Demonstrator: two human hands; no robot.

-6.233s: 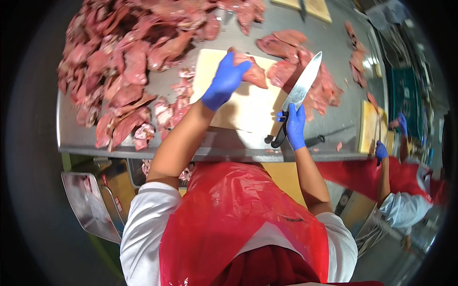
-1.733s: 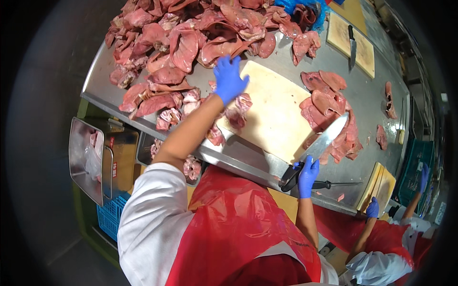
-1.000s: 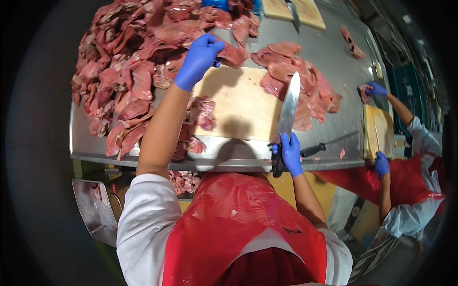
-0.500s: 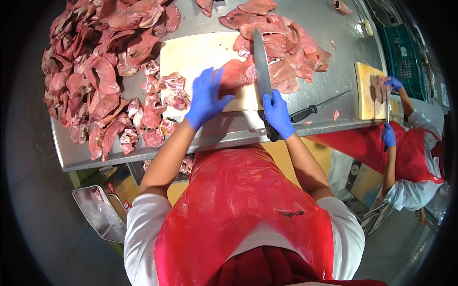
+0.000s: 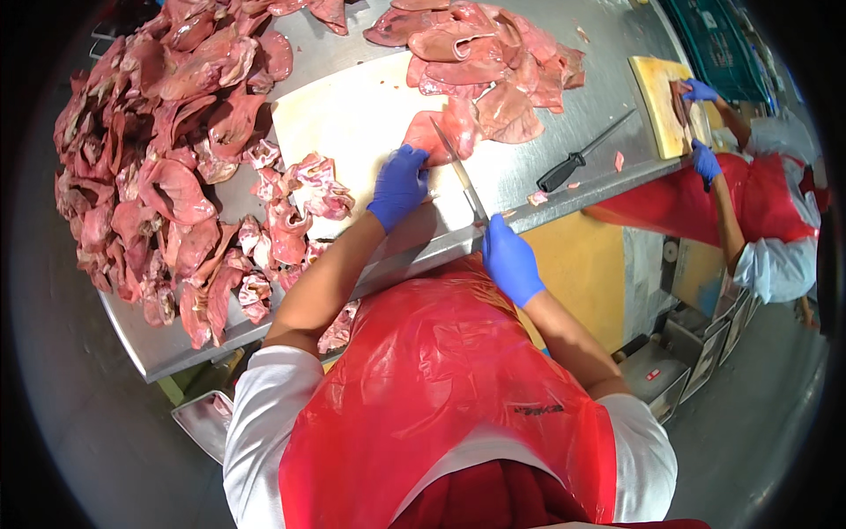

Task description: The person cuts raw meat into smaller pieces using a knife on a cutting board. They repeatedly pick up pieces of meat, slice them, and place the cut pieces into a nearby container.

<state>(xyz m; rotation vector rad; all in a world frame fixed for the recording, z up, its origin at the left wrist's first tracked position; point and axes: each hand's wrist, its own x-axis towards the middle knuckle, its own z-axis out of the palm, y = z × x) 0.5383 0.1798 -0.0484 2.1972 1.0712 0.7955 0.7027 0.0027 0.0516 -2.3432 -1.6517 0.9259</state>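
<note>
My left hand [image 5: 401, 183], in a blue glove, has its fingers curled onto a flat pink meat piece [image 5: 426, 134] at the right side of the cream cutting board [image 5: 328, 110]. My right hand [image 5: 513, 263], also gloved, is closed round the handle of a long knife [image 5: 463, 179], whose blade lies across that piece, pointing away from me. Fatty scraps [image 5: 310, 189] lie at the board's left, beside a large heap of raw, irregular meat pieces [image 5: 176, 194]. A pile of flatter pieces [image 5: 502, 62] lies beyond the board at the upper right.
A sharpening steel [image 5: 559, 172] lies on the steel table [image 5: 595, 132] to the right. At its right end, a co-worker's gloved hands [image 5: 705, 162] work at another board [image 5: 650, 99], beside a teal crate [image 5: 716, 48]. A metal pan [image 5: 198, 421] sits below at the lower left.
Since half a second ago, my left hand's fingers have curled onto the piece, and my right hand with the knife has moved lower, the blade now lying over that piece. The view has shifted.
</note>
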